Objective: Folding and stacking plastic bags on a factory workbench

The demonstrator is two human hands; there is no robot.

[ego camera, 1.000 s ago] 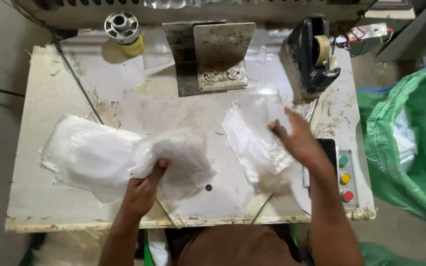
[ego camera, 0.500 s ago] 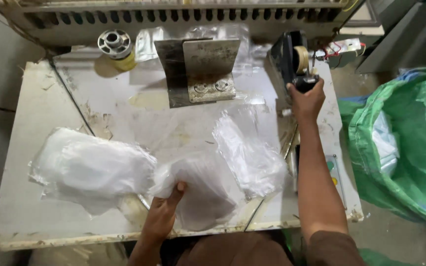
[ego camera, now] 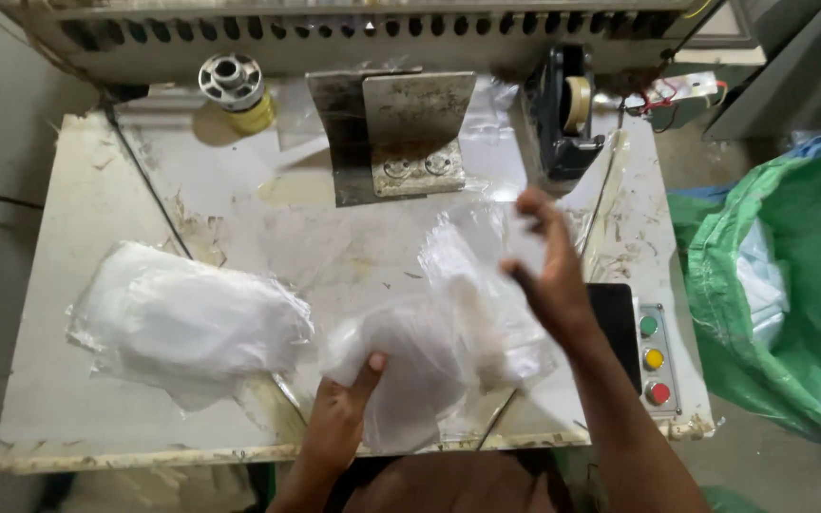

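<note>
The left hand [ego camera: 339, 423] presses a clear plastic bag [ego camera: 410, 366] on the worn table [ego camera: 78, 285]; the right hand [ego camera: 548, 275] hovers above.

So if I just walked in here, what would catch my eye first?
Probably the two hands at the front of the worn white table: the left hand pins a clear plastic bag while the right hand hovers over it. A pile of white bags lies at the left, and a big green sack stands at the right.

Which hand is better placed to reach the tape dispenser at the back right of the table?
Right, probably. The right hand is raised in the air just below the black tape dispenser, with nothing visibly pinning it. The left hand is at the near table edge, its fingers pressing the clear plastic-bagged item.
</note>
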